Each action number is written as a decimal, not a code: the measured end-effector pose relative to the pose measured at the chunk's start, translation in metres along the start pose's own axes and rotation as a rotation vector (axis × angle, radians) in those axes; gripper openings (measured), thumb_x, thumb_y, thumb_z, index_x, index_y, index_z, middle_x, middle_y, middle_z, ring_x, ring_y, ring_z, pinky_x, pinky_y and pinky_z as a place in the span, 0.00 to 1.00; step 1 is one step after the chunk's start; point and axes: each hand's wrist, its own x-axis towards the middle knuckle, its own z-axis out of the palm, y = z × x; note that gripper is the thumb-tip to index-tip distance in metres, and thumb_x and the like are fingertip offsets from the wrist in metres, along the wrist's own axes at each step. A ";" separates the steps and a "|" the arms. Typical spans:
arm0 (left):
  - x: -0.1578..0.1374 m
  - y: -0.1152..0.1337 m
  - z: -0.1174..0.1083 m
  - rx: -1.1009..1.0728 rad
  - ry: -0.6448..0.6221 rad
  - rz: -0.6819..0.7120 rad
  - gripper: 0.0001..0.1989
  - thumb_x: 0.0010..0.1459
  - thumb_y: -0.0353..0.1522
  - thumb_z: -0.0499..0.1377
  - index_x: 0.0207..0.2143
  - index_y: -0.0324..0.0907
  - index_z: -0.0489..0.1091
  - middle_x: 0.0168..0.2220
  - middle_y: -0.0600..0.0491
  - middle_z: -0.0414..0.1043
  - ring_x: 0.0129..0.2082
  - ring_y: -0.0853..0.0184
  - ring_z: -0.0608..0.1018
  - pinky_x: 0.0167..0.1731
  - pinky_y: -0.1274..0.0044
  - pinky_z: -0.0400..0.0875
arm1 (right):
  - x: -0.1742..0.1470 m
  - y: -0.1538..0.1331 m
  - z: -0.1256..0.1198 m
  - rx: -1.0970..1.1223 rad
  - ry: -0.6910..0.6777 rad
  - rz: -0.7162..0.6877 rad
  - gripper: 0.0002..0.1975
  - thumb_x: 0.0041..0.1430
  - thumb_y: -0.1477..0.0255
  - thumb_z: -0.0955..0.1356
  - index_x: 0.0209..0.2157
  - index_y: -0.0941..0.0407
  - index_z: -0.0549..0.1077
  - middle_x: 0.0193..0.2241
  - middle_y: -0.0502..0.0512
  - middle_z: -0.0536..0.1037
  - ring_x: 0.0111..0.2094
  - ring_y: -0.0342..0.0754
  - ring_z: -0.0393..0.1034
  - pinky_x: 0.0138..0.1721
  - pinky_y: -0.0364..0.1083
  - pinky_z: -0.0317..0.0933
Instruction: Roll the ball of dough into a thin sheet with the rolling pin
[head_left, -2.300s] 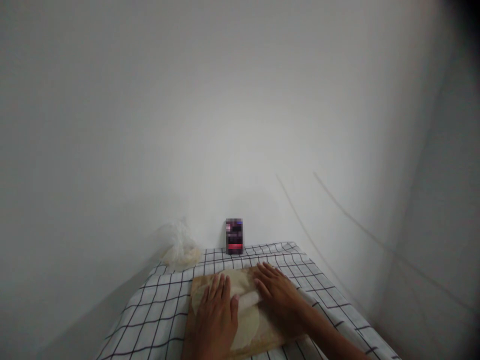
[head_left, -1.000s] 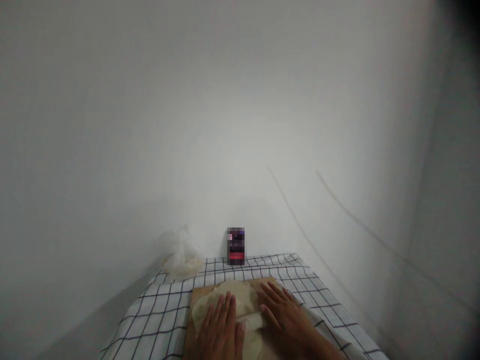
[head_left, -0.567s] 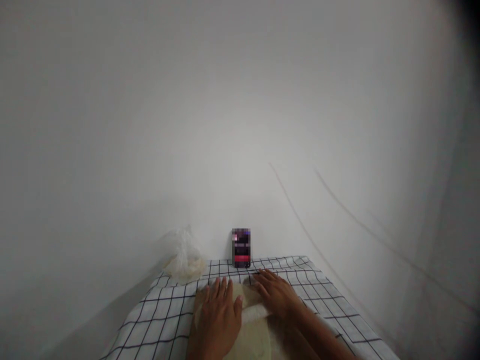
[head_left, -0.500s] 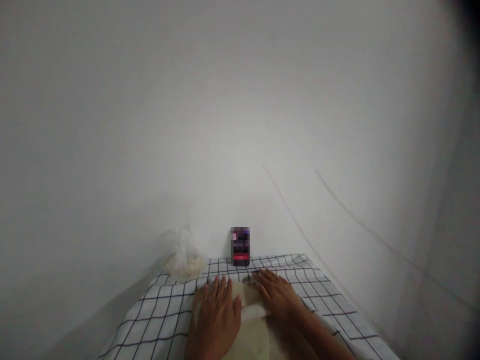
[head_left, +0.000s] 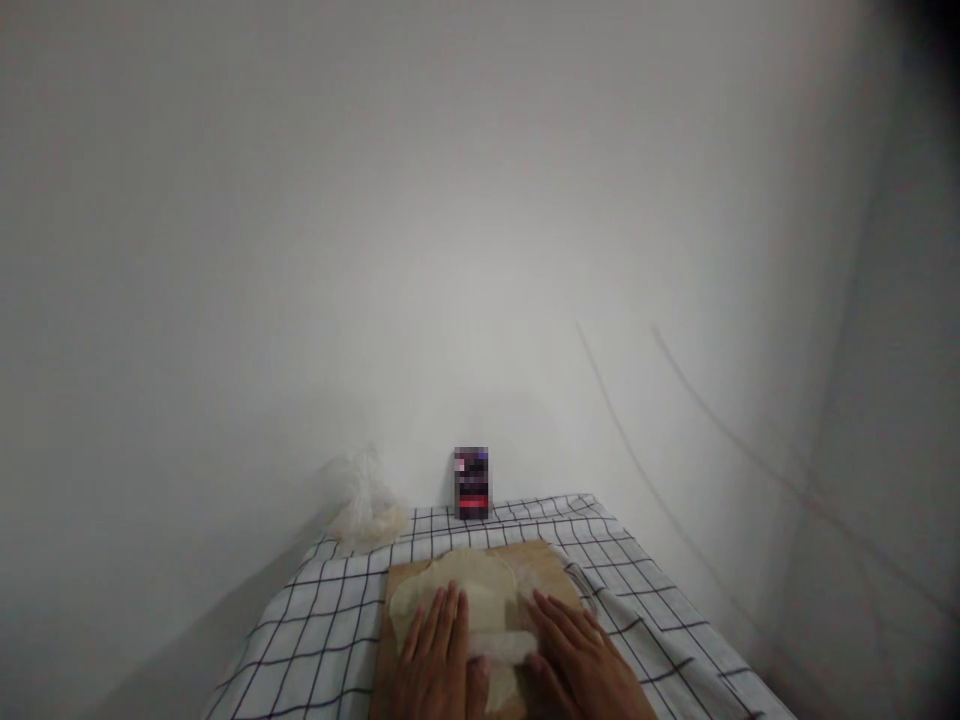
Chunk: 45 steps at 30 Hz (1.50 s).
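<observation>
A wide, thin sheet of pale dough [head_left: 480,590] lies on a wooden board [head_left: 551,562]. Across it, between my hands, runs a pale rolling pin [head_left: 502,647], its ends hidden beneath my palms. My left hand [head_left: 435,660] lies flat over the pin's left end, fingers stretched forward above the dough. On the other end rests my right hand [head_left: 574,655], also flat, with its fingers pointing forward and inward near the dough's right side. Neither hand is wrapped round the pin. The near part of the dough is partly covered by the hands.
A black-and-white checked cloth [head_left: 315,640] covers the table under the board. At the back left sits a clear plastic bag [head_left: 367,515] with something pale inside. A phone [head_left: 472,484] with a blurred screen leans upright against the white wall [head_left: 465,250].
Both hands and the rolling pin have drawn back toward me, uncovering the far part of the dough and the board's far edge. The view has shifted slightly.
</observation>
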 end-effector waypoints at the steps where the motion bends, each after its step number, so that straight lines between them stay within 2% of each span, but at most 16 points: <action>1: -0.004 -0.001 -0.001 -0.011 -0.007 0.019 0.30 0.66 0.40 0.52 0.67 0.36 0.62 0.61 0.44 0.73 0.58 0.56 0.77 0.54 0.66 0.73 | -0.006 0.002 0.003 0.011 -0.014 -0.014 0.29 0.72 0.53 0.60 0.69 0.48 0.63 0.68 0.57 0.64 0.67 0.62 0.61 0.65 0.66 0.59; 4: -0.007 -0.001 -0.004 -0.034 -0.092 0.018 0.31 0.67 0.41 0.53 0.67 0.36 0.62 0.62 0.43 0.72 0.58 0.56 0.77 0.53 0.65 0.75 | -0.012 0.006 0.013 0.057 0.018 -0.011 0.30 0.72 0.52 0.60 0.69 0.47 0.62 0.68 0.56 0.63 0.68 0.62 0.60 0.67 0.68 0.55; 7: -0.007 0.001 0.000 -0.042 -0.191 -0.014 0.30 0.67 0.42 0.52 0.65 0.35 0.65 0.64 0.44 0.68 0.60 0.56 0.76 0.54 0.65 0.77 | -0.005 0.005 0.025 0.123 0.162 0.036 0.27 0.71 0.52 0.62 0.66 0.44 0.66 0.66 0.55 0.68 0.66 0.61 0.63 0.68 0.68 0.53; 10: -0.011 -0.001 0.008 0.002 -0.171 -0.113 0.29 0.68 0.42 0.50 0.62 0.32 0.69 0.63 0.41 0.69 0.60 0.53 0.76 0.55 0.61 0.76 | 0.002 0.002 0.033 0.170 0.252 0.054 0.25 0.70 0.52 0.64 0.65 0.42 0.69 0.63 0.54 0.71 0.64 0.61 0.66 0.67 0.67 0.55; 12: -0.013 -0.005 0.012 -0.020 -0.206 -0.058 0.29 0.68 0.41 0.51 0.66 0.34 0.65 0.66 0.42 0.65 0.63 0.54 0.73 0.57 0.62 0.75 | 0.003 0.000 0.032 0.164 0.266 0.060 0.26 0.70 0.53 0.63 0.66 0.43 0.67 0.64 0.54 0.71 0.65 0.60 0.66 0.68 0.67 0.53; 14: -0.012 -0.010 0.014 -0.064 -0.227 0.037 0.31 0.68 0.41 0.52 0.69 0.35 0.60 0.67 0.43 0.64 0.63 0.56 0.73 0.56 0.65 0.76 | 0.002 -0.003 0.025 0.137 0.255 0.062 0.26 0.71 0.53 0.63 0.67 0.44 0.66 0.65 0.54 0.69 0.66 0.60 0.64 0.68 0.66 0.53; 15: -0.011 -0.011 0.015 -0.072 -0.216 0.040 0.32 0.68 0.41 0.52 0.69 0.35 0.59 0.66 0.42 0.65 0.62 0.55 0.74 0.55 0.65 0.76 | 0.002 -0.004 0.020 0.119 0.238 0.060 0.27 0.71 0.53 0.62 0.67 0.45 0.66 0.66 0.55 0.68 0.66 0.60 0.63 0.68 0.65 0.53; 18: -0.006 -0.009 0.018 -0.046 -0.109 -0.016 0.31 0.68 0.43 0.51 0.68 0.37 0.61 0.61 0.41 0.73 0.57 0.54 0.79 0.52 0.64 0.76 | 0.007 -0.005 0.003 0.057 0.141 0.053 0.28 0.72 0.51 0.60 0.66 0.48 0.68 0.65 0.56 0.69 0.66 0.60 0.63 0.67 0.62 0.57; 22: 0.005 0.001 0.013 -0.049 -0.026 -0.053 0.31 0.67 0.45 0.53 0.67 0.38 0.62 0.60 0.43 0.74 0.57 0.55 0.79 0.54 0.66 0.74 | 0.020 -0.007 -0.017 -0.037 -0.009 0.002 0.27 0.74 0.54 0.58 0.65 0.51 0.69 0.65 0.57 0.69 0.66 0.58 0.63 0.66 0.58 0.60; 25: 0.013 0.010 0.004 -0.030 0.012 -0.140 0.28 0.68 0.46 0.52 0.64 0.40 0.67 0.59 0.44 0.76 0.56 0.55 0.79 0.56 0.66 0.71 | 0.029 -0.006 -0.023 -0.094 -0.048 -0.025 0.26 0.74 0.56 0.57 0.65 0.52 0.70 0.65 0.58 0.70 0.66 0.56 0.64 0.65 0.57 0.61; 29: 0.021 0.017 -0.008 -0.046 -0.092 -0.238 0.27 0.69 0.47 0.51 0.61 0.40 0.70 0.60 0.45 0.75 0.57 0.55 0.79 0.56 0.65 0.73 | 0.037 0.004 -0.018 -0.152 -0.049 -0.067 0.26 0.74 0.57 0.56 0.65 0.51 0.69 0.65 0.58 0.70 0.66 0.57 0.63 0.66 0.57 0.61; 34: 0.026 0.017 -0.008 -0.090 -0.254 -0.266 0.27 0.70 0.46 0.51 0.61 0.38 0.70 0.62 0.43 0.72 0.60 0.53 0.76 0.57 0.62 0.73 | 0.040 0.018 -0.002 -0.105 0.007 -0.103 0.23 0.74 0.58 0.57 0.62 0.48 0.72 0.63 0.57 0.72 0.64 0.57 0.67 0.63 0.59 0.64; 38: 0.034 0.010 -0.008 -0.121 -0.368 -0.270 0.28 0.70 0.46 0.50 0.62 0.36 0.70 0.62 0.40 0.71 0.60 0.52 0.76 0.58 0.61 0.73 | 0.039 0.014 0.002 -0.035 0.061 -0.074 0.22 0.74 0.58 0.58 0.58 0.50 0.76 0.60 0.58 0.75 0.62 0.57 0.69 0.63 0.60 0.65; 45: 0.054 0.000 -0.025 -0.150 -0.551 -0.218 0.29 0.72 0.44 0.48 0.65 0.33 0.65 0.63 0.39 0.70 0.61 0.52 0.75 0.59 0.61 0.72 | 0.040 0.000 -0.004 0.022 0.127 0.003 0.21 0.73 0.58 0.60 0.55 0.51 0.78 0.57 0.59 0.78 0.61 0.59 0.71 0.62 0.63 0.62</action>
